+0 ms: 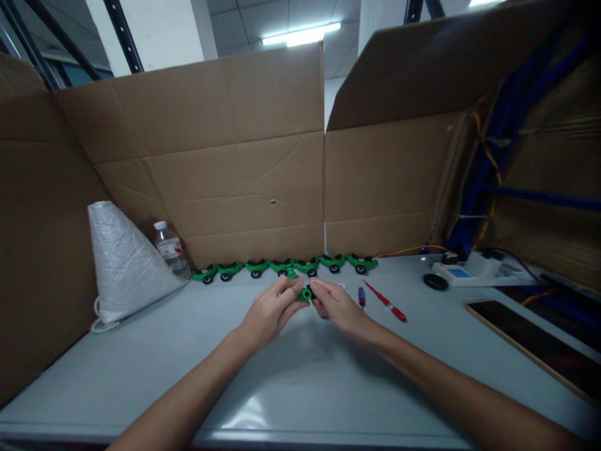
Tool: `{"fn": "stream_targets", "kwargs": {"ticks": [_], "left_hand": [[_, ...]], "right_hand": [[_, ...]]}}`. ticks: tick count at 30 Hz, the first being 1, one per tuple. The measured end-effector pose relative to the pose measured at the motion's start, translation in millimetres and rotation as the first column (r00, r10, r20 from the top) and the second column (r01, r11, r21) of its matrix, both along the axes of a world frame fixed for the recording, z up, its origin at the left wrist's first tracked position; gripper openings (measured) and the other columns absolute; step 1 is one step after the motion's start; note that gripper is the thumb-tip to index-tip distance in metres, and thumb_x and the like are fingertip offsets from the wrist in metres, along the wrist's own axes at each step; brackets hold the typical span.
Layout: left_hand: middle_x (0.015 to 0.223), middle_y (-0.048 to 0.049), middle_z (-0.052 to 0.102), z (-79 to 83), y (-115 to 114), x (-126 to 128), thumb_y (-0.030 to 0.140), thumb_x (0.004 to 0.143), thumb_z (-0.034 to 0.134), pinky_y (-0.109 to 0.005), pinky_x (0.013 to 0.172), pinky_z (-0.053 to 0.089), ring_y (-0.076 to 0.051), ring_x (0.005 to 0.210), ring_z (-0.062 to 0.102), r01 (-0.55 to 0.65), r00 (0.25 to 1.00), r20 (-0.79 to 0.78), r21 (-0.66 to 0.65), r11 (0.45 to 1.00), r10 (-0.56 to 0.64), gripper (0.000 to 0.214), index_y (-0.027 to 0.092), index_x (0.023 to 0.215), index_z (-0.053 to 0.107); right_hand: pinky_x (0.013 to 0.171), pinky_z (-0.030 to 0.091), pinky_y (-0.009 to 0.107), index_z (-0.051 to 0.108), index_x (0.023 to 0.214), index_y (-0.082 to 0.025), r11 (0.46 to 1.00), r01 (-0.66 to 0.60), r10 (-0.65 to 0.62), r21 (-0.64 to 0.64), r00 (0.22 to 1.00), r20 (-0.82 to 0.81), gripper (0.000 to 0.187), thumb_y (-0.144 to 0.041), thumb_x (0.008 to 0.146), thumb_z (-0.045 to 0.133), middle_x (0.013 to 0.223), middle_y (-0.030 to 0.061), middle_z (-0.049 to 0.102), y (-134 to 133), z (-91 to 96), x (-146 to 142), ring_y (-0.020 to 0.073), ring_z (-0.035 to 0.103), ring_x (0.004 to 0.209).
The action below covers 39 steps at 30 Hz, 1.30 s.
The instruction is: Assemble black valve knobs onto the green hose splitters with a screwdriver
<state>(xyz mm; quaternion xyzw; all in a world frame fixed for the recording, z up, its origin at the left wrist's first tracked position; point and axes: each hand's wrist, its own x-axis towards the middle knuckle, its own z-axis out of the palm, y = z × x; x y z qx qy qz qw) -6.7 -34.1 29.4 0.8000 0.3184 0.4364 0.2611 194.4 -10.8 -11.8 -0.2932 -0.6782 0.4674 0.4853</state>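
Above the middle of the table, my left hand (272, 313) is closed on a green plastic toy part (305, 294) with a round, ring-like end. My right hand (342, 311) meets it from the other side, its thumb and fingers pinched at a small dark piece against the green part. Fingers cover much of both pieces, so I cannot tell how they join. Just behind the hands stands a row of several green toy vehicles (256, 269) with black wheels. To the right of my right hand lie a small screwdriver with a purple handle (361, 297) and a red screwdriver (392, 307).
Cardboard walls (235, 181) enclose the table (188, 376). At left stand a silvery padded bag (126, 269) and a water bottle (169, 249). On the right are a white power strip (488, 270), a round black disc (436, 282) and a phone-like dark slab (535, 341).
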Motion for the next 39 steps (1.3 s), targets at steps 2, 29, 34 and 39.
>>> {"fn": "stream_targets", "kwargs": {"ticks": [2,29,34,39], "left_hand": [[0.099,-0.0076,0.066,-3.8,0.5,3.6,0.034,0.089,0.082,-0.034,0.091,0.051,-0.024,0.094,0.064,-0.02,0.996,0.082,-0.032,0.999,0.023,0.024,0.022,0.107,0.074],[0.104,-0.0063,0.073,-13.4,23.9,7.1,0.053,0.091,0.077,-0.022,0.062,0.048,-0.014,0.073,0.072,0.303,0.873,0.487,-0.551,0.777,0.005,0.042,0.018,0.111,0.063],[0.11,-0.0088,0.075,-13.6,33.8,-4.7,0.046,0.091,0.078,-0.02,0.058,0.046,-0.01,0.066,0.064,0.331,0.802,0.579,-0.635,0.698,0.147,0.041,0.017,0.118,0.068],[0.094,-0.0045,0.071,-11.1,38.4,-10.6,0.043,0.089,0.076,-0.019,0.047,0.039,-0.004,0.048,0.044,0.427,0.76,0.622,-0.698,0.575,0.19,0.042,0.014,0.119,0.07]], "right_hand": [[0.055,0.029,0.028,0.041,0.078,-0.025,0.985,0.098,-0.11,0.144,0.991,0.078,0.048,-0.063,0.107,0.037,0.068,-0.0037,0.04,-4.9,2.9,1.0,0.0149,0.037,0.059],[0.077,0.04,0.035,0.054,0.095,-0.024,0.721,0.151,-0.551,0.676,0.717,0.427,0.03,-0.032,0.114,0.032,0.09,0.0065,0.067,6.9,11.1,25.8,0.0243,0.061,0.085],[0.078,0.038,0.035,0.055,0.096,-0.022,0.645,0.279,-0.706,0.711,0.573,0.416,0.029,-0.028,0.113,0.033,0.088,0.0078,0.068,24.0,10.1,46.8,0.0257,0.063,0.084],[0.077,0.036,0.036,0.058,0.103,-0.02,0.621,0.333,-0.771,0.71,0.422,0.476,0.024,-0.025,0.112,0.036,0.088,0.0093,0.07,36.5,8.3,58.3,0.0267,0.064,0.087]]}}
